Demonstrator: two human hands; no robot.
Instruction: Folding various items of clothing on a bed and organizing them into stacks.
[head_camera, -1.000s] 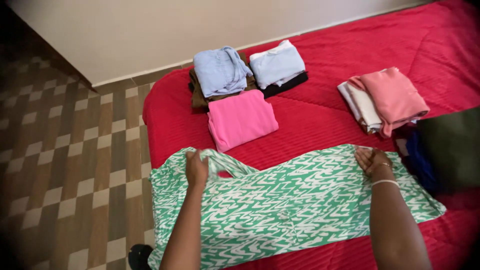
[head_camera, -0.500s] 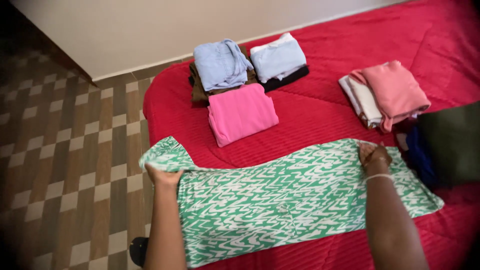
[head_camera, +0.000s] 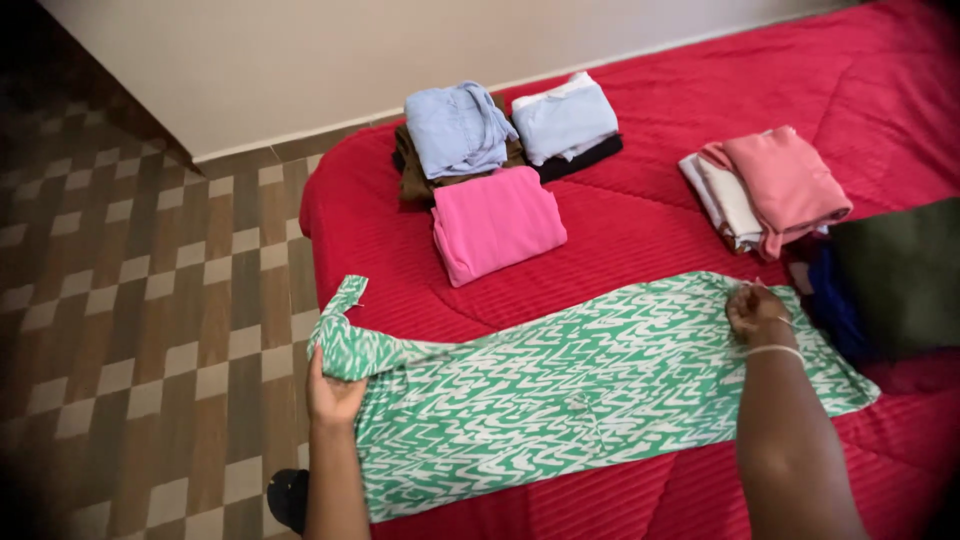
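Bed (head_camera: 640, 225) with a red ribbed cover is carrying everything. Green-and-white patterned garment (head_camera: 590, 380) is lying flat along the near edge, one end hanging off the near left corner. Pink folded top (head_camera: 497, 222) is sitting just beyond it. Toward the far left corner: light blue folded piece on a brown one (head_camera: 455, 135), beside a pale blue piece on a black one (head_camera: 568, 122). Salmon and white stack (head_camera: 770, 190) is sitting toward the right edge, dark green (head_camera: 895, 275) and blue cloth near it.

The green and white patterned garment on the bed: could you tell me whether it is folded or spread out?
Mostly spread: the green and white garment lies flat and long across the red bed, its ends gripped by the left hand and right hand.
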